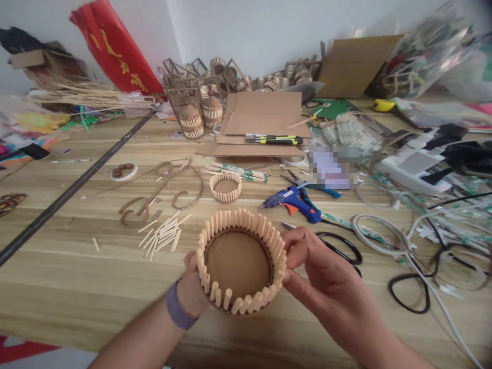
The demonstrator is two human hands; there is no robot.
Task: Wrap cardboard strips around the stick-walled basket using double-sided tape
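I hold a round cardboard basket [238, 264] ringed with short wooden sticks, its open side facing me, just above the wooden table [77, 277]. My left hand [194, 289], with a purple band on the wrist, grips its left lower rim from behind. My right hand [319, 279] pinches the right rim with thumb and fingers. A pile of loose short sticks [163, 236] lies on the table to the left of the basket. A smaller stick ring [225, 186] sits farther back.
A blue glue gun [294, 202] and black scissors [342, 248] lie right of the basket. Curved cardboard strips [134, 210], flattened cardboard [261, 123], finished stick baskets [200, 115], a power strip [411, 166] and tangled cables [423, 256] crowd the back and right. A dark rod [73, 189] crosses the left.
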